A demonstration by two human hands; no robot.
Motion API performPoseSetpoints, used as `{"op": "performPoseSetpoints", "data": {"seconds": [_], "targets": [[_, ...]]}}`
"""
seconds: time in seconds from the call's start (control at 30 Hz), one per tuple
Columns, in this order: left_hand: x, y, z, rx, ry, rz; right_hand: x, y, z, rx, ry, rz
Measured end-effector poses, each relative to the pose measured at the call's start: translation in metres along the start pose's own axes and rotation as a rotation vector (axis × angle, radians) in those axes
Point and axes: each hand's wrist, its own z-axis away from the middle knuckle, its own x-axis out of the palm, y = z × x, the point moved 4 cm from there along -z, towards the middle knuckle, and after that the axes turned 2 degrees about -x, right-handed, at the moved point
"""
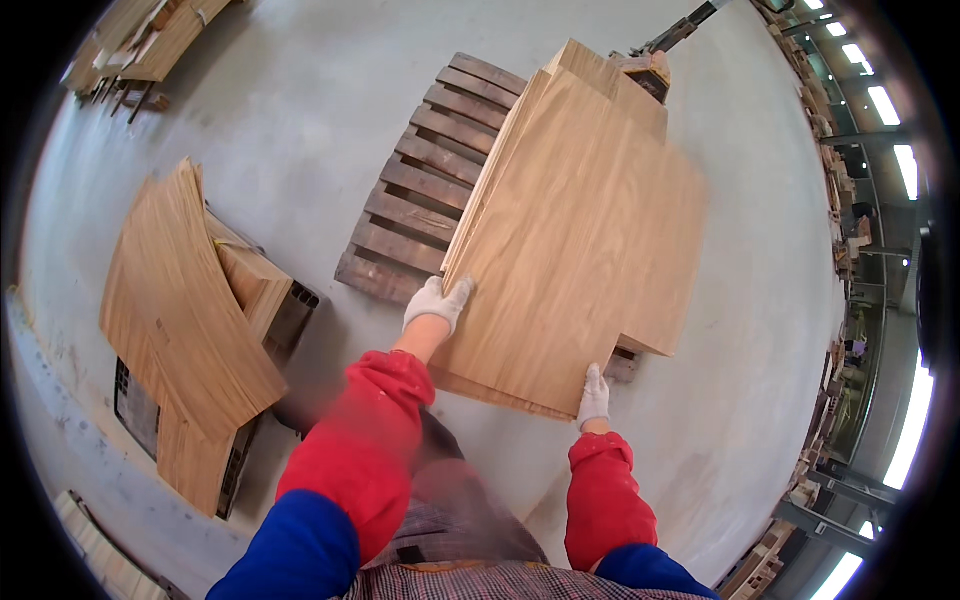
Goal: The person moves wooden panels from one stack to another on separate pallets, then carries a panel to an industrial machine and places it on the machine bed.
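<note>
In front of me a wide wood-grain panel [560, 220] lies on top of a stack of similar thin panels. My left hand [438, 305], in a white glove, is closed on the panel's left edge near its close corner. At the near right corner my gloved right hand [594, 396] grips the same panel, thumb on top and fingers hidden beneath. The stack rests on a slatted wooden pallet [425, 185], whose bare left part shows. Panels below stick out a little at the left and near edges, and others show to the right.
To my left, another pile of wood-grain panels [190, 300] sits askew on dark pallets [285, 320]. More boards [165, 45] stand at the far left. A pallet-truck handle [680, 30] rises behind the stack. Shelving with timber [840, 190] lines the right side.
</note>
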Motion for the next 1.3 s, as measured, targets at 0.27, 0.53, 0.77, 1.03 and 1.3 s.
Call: {"op": "performPoseSetpoints", "data": {"seconds": [0.27, 0.53, 0.77, 1.03, 1.3], "targets": [[-0.01, -0.108, 0.027, 0.103, -0.05, 0.382, 0.004, -0.069, -0.008, -0.281, 0.217, 0.516], [-0.061, -0.356, 0.183, -0.6, 0.08, 0.516, 0.192, -0.138, 0.018, -0.663, -0.262, 0.576], [0.017, -0.604, 0.249, -0.866, 0.604, 1.529, 0.477, -0.069, 0.237, -0.796, -1.204, 0.688], [0.009, -0.752, 0.157, -0.78, 0.676, 2.085, 0.708, 0.101, 0.518, -1.364, -1.833, 0.883], [-0.114, -0.814, 0.078, -0.766, 0.755, 2.479, 0.924, 0.35, 0.616, -1.815, -1.755, 1.461]]}}
